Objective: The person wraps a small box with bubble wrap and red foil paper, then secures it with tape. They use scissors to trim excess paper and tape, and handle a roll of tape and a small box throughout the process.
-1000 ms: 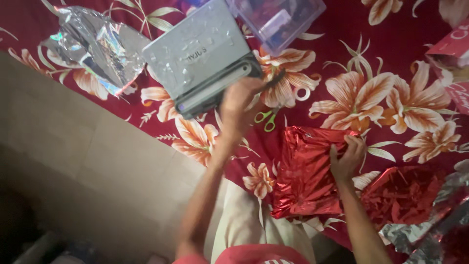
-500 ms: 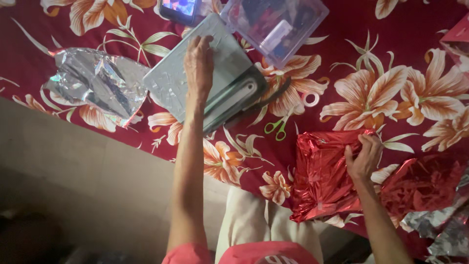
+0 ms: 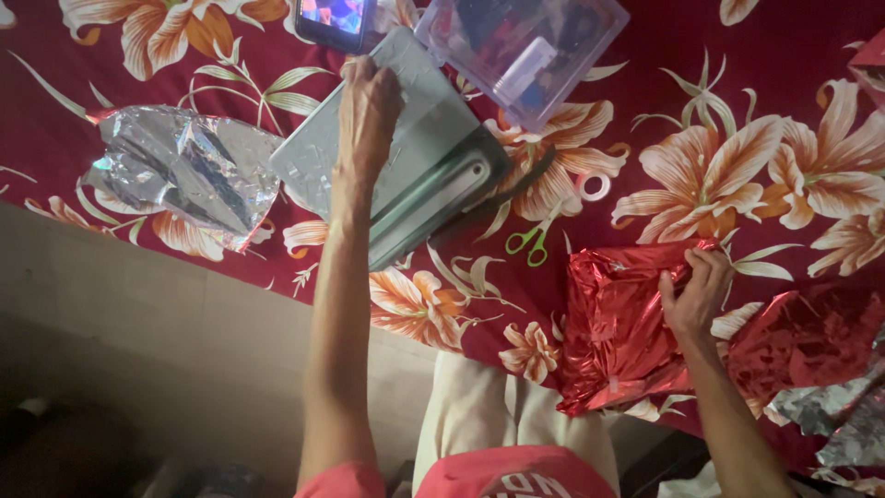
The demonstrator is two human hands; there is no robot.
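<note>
My left hand (image 3: 367, 115) lies palm-down on a flat grey case (image 3: 415, 161) that sits tilted on the red floral cloth (image 3: 737, 111); its fingers reach toward the case's far edge. My right hand (image 3: 693, 295) pinches the upper right edge of a package wrapped in shiny red foil (image 3: 613, 323), which lies on the cloth near my lap. Small green-handled scissors (image 3: 530, 244) and a white tape ring (image 3: 591, 187) lie between the case and the package.
A crumpled silver foil sheet (image 3: 184, 171) lies left of the case. A clear plastic box (image 3: 521, 46) and a phone (image 3: 334, 20) sit beyond it. More red foil (image 3: 807, 337) and silver foil (image 3: 848, 420) lie at the right. Beige floor tiles (image 3: 138, 314) border the cloth's left edge.
My left hand set the grey case down and moved from its near edge onto its top. My right hand stayed on the red foil package.
</note>
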